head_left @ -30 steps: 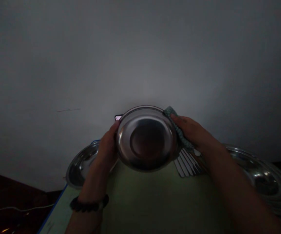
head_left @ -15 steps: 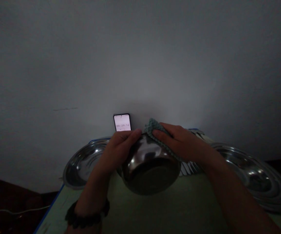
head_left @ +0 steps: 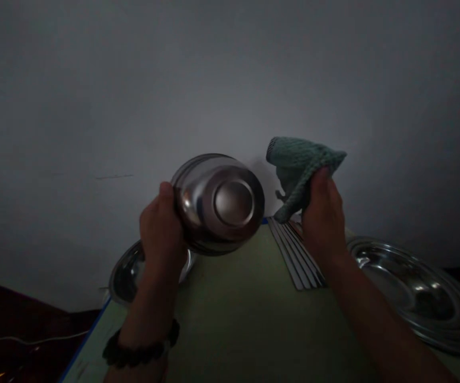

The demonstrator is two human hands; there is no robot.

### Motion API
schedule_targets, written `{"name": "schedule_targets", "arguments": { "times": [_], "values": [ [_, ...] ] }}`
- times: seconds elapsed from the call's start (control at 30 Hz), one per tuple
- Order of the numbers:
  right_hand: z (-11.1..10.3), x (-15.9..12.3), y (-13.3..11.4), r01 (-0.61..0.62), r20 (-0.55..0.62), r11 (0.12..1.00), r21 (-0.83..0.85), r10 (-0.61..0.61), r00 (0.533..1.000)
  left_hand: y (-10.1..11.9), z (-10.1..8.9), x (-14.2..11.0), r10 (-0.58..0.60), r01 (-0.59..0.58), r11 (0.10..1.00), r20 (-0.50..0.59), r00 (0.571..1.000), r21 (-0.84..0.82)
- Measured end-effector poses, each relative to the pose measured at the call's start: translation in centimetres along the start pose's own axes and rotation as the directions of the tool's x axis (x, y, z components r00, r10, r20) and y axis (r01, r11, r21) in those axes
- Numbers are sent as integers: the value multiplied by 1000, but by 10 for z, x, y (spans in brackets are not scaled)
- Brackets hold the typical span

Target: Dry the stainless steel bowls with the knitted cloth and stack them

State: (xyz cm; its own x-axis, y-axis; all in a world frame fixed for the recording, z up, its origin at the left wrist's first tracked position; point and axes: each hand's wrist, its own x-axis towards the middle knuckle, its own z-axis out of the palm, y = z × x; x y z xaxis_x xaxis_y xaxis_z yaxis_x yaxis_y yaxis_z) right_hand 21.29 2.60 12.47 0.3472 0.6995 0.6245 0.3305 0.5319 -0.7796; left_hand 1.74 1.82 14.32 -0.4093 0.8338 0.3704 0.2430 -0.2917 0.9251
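My left hand [head_left: 161,229] grips a shiny steel bowl [head_left: 218,203] by its rim and holds it up above the table, its round base turned toward me. My right hand [head_left: 323,218] is raised beside it, closed on a bunched teal knitted cloth [head_left: 298,169]. The cloth is clear of the bowl, with a gap between them. A dark bead bracelet [head_left: 138,348] sits on my left wrist.
A pale green table [head_left: 249,324] with a blue edge stands against a grey wall. One steel plate [head_left: 126,276] lies at its back left, and a larger stack of steel plates [head_left: 413,295] sits at the right. Several flat metal utensils [head_left: 297,255] lie side by side near the middle back.
The bowl has been lifted and turned so its base faces me. My right hand has pulled the cloth off the bowl and raised it to the right. The phone is now hidden.
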Motion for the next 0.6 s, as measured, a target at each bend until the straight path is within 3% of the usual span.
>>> {"name": "schedule_targets", "arguments": {
  "times": [0.07, 0.17, 0.23, 0.33, 0.47, 0.53, 0.6],
  "values": [
    [4, -10, -5, 187, 97, 980, -69, -180, 979, 3, 7, -8, 64, -64, 997, -8, 998, 50],
    [13, -25, -7, 496, 359, 852, -167, -416, 835, 2, 18, -19, 97, -103, 994, 122, 988, 41],
    [16, -28, -6, 568, 432, 801, -187, -452, 780, 0, 21, -22, 107, -112, 993, 164, 981, 24],
    [12, -19, 0, 529, 396, 841, -113, -450, 801, 0, 20, -22, 41, -36, 999, 159, 987, -34],
    [6, 0, 15, 300, 264, 954, 4, -291, 920, 4, 23, -18, -152, 157, 974, 40, 988, -162],
    [7, 4, 23, 152, 219, 988, 41, -157, 963, 2, 27, -15, -263, 233, 930, -72, 962, -286],
    [11, 4, 29, 32, 224, 998, 52, -43, 974, -2, 32, -11, -404, 296, 825, -137, 904, -482]
  ]
}}
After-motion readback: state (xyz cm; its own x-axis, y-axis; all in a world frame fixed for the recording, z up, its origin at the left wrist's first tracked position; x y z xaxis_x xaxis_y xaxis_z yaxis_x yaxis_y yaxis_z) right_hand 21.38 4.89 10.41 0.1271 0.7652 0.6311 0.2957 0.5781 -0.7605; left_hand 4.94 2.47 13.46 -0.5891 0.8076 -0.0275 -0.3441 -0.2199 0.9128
